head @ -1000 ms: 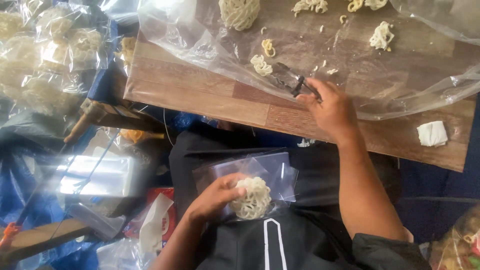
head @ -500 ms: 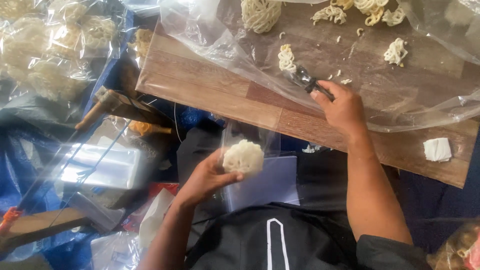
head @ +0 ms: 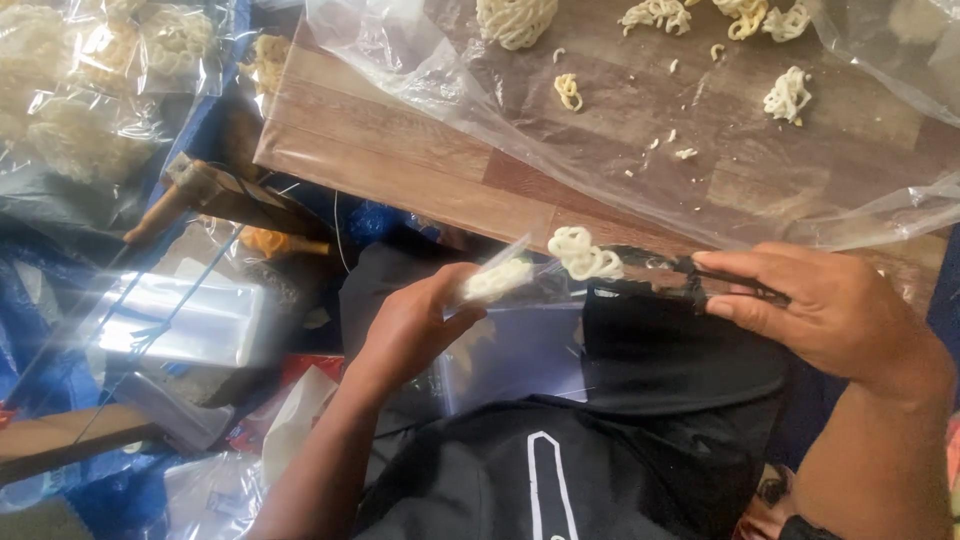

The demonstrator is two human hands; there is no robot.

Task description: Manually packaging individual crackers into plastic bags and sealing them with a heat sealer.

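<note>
My left hand (head: 415,325) holds a small clear plastic bag (head: 505,278) with a pale noodle cracker inside, raised in front of my chest. My right hand (head: 830,310) grips black tongs (head: 690,272) that pinch a curly noodle cracker (head: 583,254) at the bag's mouth. Both hands meet just below the near edge of the wooden table (head: 400,170). A clear plastic sheet (head: 600,150) covers the table, with more noodle crackers (head: 515,18) scattered on it.
Bags of packed noodle crackers (head: 90,90) pile up at the left. A stack of clear plastic bags (head: 190,320) lies at the lower left, beside a wooden stick (head: 190,195). Crumbs (head: 680,150) dot the plastic sheet.
My right hand has pulled back from the table with the tongs, bringing a cracker to the bag. My left hand has tilted the bag up toward it.
</note>
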